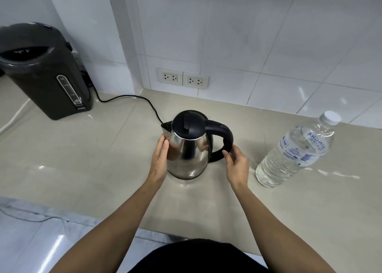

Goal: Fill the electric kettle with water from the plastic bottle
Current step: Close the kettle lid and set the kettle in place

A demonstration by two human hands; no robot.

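Far out to the left of the left hand's grip stands one dark grey plastic hot-water dispenser (pixel 44 70) on the pale stone bench (pixel 103 153), and a black power cord (pixel 132 97) runs from behind it toward the kettle. The left hand (pixel 160 161) lies open and flat, palm and fingers pressed against the left flank of the one polished steel electric kettle with a black lid and black loop handle (pixel 189 148), which sits upright on the bench between the two hands. Its lid is shut, so no water can go in yet. Behind the grip, on the white tiled wall (pixel 268 45), are two white double wall sockets (pixel 183 79). The right hand (pixel 236 162) curls loosely at the lower outer curve of the handle, fingertips touching it, not closed round it. Well to the right of that hand stands one clear plastic water bottle with a white cap (pixel 295 148), upright, capped and nearly full. As I judge it, the risks lie ahead: the smooth steel could slip under a flat palm if the kettle is lifted this way; the cord could drag it; and water poured from a heavy full bottle could surge past the opening toward cord and sockets.
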